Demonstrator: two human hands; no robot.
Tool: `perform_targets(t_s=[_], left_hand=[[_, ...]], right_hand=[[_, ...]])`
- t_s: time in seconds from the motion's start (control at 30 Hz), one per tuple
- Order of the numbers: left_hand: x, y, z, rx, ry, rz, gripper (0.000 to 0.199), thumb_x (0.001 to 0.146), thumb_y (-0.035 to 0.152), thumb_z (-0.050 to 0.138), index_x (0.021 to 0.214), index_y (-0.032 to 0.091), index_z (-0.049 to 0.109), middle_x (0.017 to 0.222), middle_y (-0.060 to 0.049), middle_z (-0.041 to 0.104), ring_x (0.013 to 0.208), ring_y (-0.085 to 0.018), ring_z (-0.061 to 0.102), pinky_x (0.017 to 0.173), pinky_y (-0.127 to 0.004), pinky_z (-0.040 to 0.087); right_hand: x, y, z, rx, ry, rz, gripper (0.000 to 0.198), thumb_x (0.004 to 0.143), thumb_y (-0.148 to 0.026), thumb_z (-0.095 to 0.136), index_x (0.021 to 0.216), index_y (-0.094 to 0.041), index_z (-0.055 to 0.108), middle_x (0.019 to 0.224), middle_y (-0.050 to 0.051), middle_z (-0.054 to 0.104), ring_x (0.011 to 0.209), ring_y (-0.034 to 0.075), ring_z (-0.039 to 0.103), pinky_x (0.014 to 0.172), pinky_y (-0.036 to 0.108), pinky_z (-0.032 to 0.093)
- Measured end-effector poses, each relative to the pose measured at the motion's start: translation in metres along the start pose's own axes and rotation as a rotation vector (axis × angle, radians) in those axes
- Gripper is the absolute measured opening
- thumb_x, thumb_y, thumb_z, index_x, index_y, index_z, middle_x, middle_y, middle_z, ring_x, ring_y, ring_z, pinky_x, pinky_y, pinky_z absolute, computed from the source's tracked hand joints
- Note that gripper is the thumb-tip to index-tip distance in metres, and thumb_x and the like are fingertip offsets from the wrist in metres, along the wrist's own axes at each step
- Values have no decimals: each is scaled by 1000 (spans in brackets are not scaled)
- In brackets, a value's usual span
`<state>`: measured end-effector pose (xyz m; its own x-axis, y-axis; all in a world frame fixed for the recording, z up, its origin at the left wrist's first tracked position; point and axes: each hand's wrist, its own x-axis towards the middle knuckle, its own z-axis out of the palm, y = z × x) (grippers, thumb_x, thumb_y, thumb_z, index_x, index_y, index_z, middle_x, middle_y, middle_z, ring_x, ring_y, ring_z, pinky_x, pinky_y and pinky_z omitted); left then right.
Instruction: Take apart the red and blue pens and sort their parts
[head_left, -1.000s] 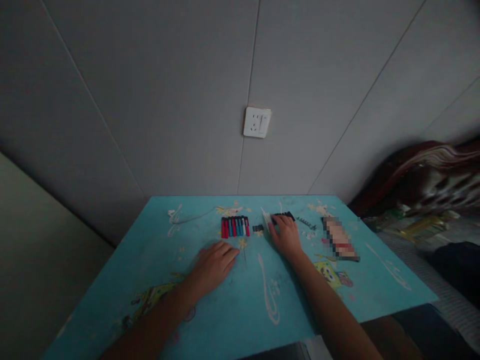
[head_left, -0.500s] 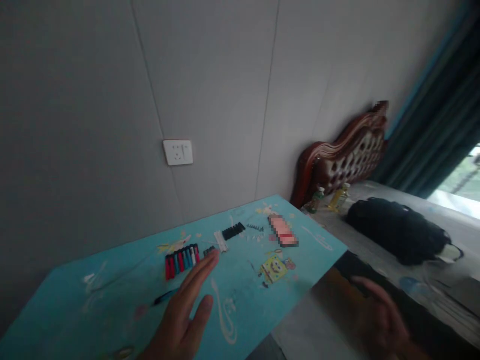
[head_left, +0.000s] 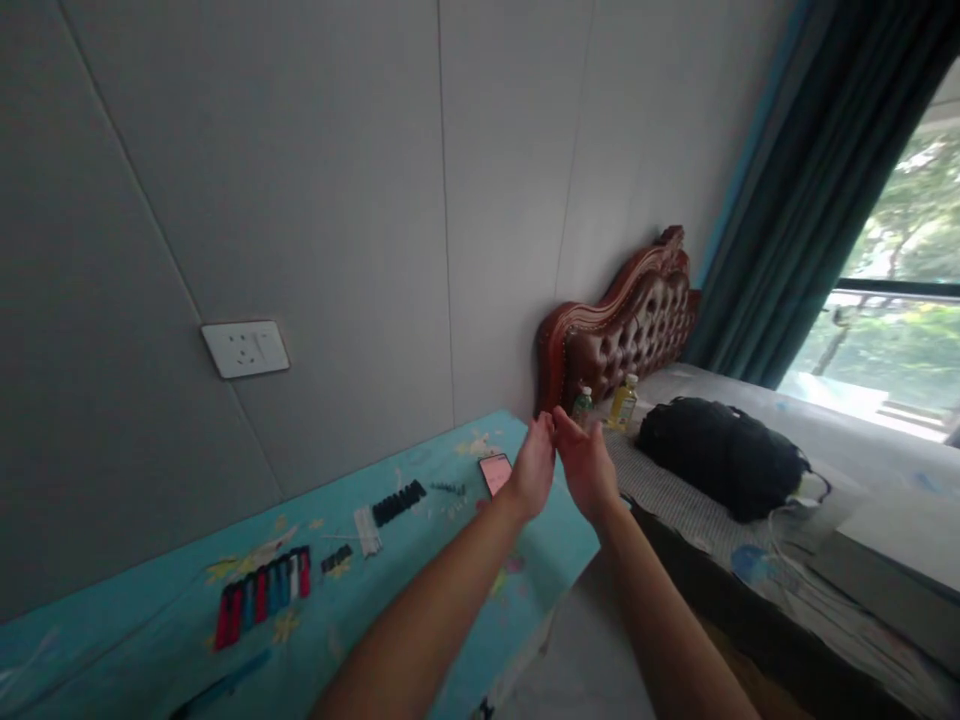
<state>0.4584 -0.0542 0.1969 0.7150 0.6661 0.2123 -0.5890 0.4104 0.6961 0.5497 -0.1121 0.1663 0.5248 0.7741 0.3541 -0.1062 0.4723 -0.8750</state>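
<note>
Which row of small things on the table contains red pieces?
The leftmost row, mixing red, blue and white; the black row and white sticks, further right, show no red.

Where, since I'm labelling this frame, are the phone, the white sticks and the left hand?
Phone [head_left: 494, 472]: head view, on its pink screen.
White sticks [head_left: 367, 531]: head view, middle of the bundle.
Left hand [head_left: 535, 466]: head view, middle of the hand, between wrist and fingers.

Grey panelled wall [head_left: 337, 200]; tufted headboard [head_left: 626, 330] (reddish-brown, carved); green curtain [head_left: 810, 200] beside bright window [head_left: 911, 235].
</note>
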Motion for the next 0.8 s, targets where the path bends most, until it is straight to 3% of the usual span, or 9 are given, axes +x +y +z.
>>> perform_targets(t_s=[0.07, 0.17, 0.27, 0.37, 0.47, 0.57, 0.63, 0.7, 0.8], left_hand=[[-33, 23, -47, -14, 41, 75, 58, 98, 56, 24, 124, 21, 61, 155, -4, 37, 146, -20, 26, 119, -36, 25], [-93, 80, -100, -87, 60, 245, 58, 96, 59, 29, 133, 23, 55, 154, -4, 38, 145, -22, 29, 119, -43, 26], [-139, 120, -113, -51, 101, 283, 61, 96, 61, 25, 136, 23, 52, 154, -4, 38, 144, -23, 30, 118, -45, 27], [-169, 137, -115, 14, 138, 308, 66, 94, 66, 21, 138, 25, 50, 154, -4, 38, 143, -24, 32, 116, -45, 29], [-199, 147, -135, 141, 205, 362, 68, 94, 67, 18, 136, 25, 51, 145, -8, 48, 134, -26, 45, 109, -47, 37], [-240, 160, -182, 510, 340, 440, 57, 96, 61, 27, 115, 22, 63, 98, -8, 68, 91, -22, 64, 86, -41, 49], [-271, 169, -220, 1006, 418, 408, 39, 94, 49, 46, 84, 18, 66, 68, -2, 59, 66, -16, 57, 68, -30, 46], [-300, 174, -256, 1493, 467, 340, 36, 93, 41, 51, 67, 17, 60, 64, 0, 53, 63, -14, 51, 64, -27, 39], [-331, 172, -296, 1842, 565, 302, 36, 96, 31, 44, 64, 18, 52, 60, 2, 46, 59, -13, 45, 59, -26, 35]], right_hand=[[-3, 6, -2, 199, -58, 32, 58, 98, -62, 23, 122, -27, 62, 143, 4, 52, 135, 20, 44, 115, 41, 33], [-22, 24, 8, 507, -142, 157, 55, 95, -63, 32, 128, -29, 60, 147, 3, 48, 139, 20, 39, 118, 43, 28], [-38, 49, 45, 639, -180, 285, 53, 94, -63, 36, 126, -28, 62, 144, 4, 51, 138, 22, 42, 117, 46, 30], [-47, 76, 97, 703, -238, 393, 54, 93, -64, 38, 123, -27, 64, 141, 6, 55, 135, 24, 46, 114, 49, 34], [-56, 102, 144, 724, -319, 492, 53, 93, -64, 39, 120, -26, 65, 132, 7, 61, 125, 26, 55, 107, 49, 42], [-67, 128, 182, 644, -398, 542, 46, 93, -59, 45, 119, -26, 64, 113, 7, 70, 97, 22, 67, 89, 42, 53], [-75, 146, 202, 514, -438, 506, 39, 92, -51, 53, 120, -26, 63, 101, 5, 71, 78, 17, 66, 74, 34, 55], [-83, 162, 219, 317, -504, 413, 33, 92, -44, 58, 117, -24, 65, 92, 4, 70, 69, 15, 62, 66, 29, 51], [-98, 184, 237, -69, -698, 195, 27, 93, -40, 56, 108, -20, 68, 84, 4, 69, 68, 15, 60, 65, 28, 49]])
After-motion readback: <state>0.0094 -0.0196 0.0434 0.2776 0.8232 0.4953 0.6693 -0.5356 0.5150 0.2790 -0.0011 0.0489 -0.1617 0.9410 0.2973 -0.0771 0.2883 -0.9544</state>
